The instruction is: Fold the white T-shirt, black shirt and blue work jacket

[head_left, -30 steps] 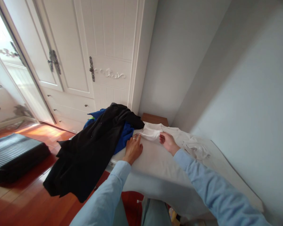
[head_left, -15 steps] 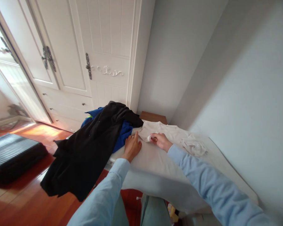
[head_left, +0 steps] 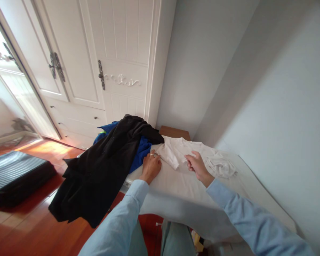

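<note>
A white garment (head_left: pixel 173 151) lies on the white-covered surface (head_left: pixel 173 181), its sleeve spread toward me and its right part bunched up. My left hand (head_left: pixel 151 166) rests at the garment's left edge, fingers bent down; whether it pinches any cloth is hidden. Over the garment's near side, my right hand (head_left: pixel 197 165) is raised with its fingers apart and holds nothing. Left of my left hand, a black garment (head_left: pixel 104 160) lies on top of a blue one (head_left: pixel 142 153) and hangs over the edge.
A white wardrobe (head_left: pixel 122 46) stands behind. On the wooden floor at the left is a black striped case (head_left: pixel 18 174). A brown wooden piece (head_left: pixel 175 132) sits at the far edge, and a grey wall (head_left: pixel 277 106) borders the right side.
My right hand has let go of the white sleeve and moved right. The sleeve now lies flatter, its end pointing toward me. My left hand's fingers have bent more.
</note>
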The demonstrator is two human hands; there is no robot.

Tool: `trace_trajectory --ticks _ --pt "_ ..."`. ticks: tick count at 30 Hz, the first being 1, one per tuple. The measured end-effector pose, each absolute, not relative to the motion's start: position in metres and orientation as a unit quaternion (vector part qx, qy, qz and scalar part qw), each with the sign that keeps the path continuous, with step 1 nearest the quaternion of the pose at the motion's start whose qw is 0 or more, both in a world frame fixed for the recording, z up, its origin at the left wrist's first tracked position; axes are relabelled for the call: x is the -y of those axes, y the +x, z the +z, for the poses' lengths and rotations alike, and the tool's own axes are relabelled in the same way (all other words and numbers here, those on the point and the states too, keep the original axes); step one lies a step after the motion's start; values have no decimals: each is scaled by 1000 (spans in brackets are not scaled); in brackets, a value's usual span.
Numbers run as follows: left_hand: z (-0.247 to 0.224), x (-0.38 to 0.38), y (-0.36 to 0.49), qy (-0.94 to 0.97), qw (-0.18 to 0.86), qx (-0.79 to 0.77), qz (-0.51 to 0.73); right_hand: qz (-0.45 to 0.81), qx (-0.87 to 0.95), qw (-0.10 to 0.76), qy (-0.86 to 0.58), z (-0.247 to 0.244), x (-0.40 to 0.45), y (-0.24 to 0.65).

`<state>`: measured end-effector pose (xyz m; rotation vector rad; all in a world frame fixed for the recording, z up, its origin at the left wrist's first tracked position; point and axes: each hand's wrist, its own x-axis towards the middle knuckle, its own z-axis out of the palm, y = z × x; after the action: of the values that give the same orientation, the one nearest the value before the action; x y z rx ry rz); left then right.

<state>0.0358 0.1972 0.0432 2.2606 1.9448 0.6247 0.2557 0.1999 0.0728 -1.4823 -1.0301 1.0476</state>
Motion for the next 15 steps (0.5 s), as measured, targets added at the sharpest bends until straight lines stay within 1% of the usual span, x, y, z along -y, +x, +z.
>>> trace_trajectory --ticks 2,5,7,12,15 --pt "44 -196 36 748 44 -634 192 329 546 479 -604 73 -224 255" --pt "42 -195 37 754 35 -628 192 218 659 389 -605 76 -275 245" --pt "40 -194 37 764 29 -614 194 202 674 353 -616 75 -309 234" --pt "38 -195 38 762 29 -615 200 213 674 285 -647 67 -376 208" --pt "39 -195 39 741 20 -637 214 219 672 264 -656 58 -402 205"
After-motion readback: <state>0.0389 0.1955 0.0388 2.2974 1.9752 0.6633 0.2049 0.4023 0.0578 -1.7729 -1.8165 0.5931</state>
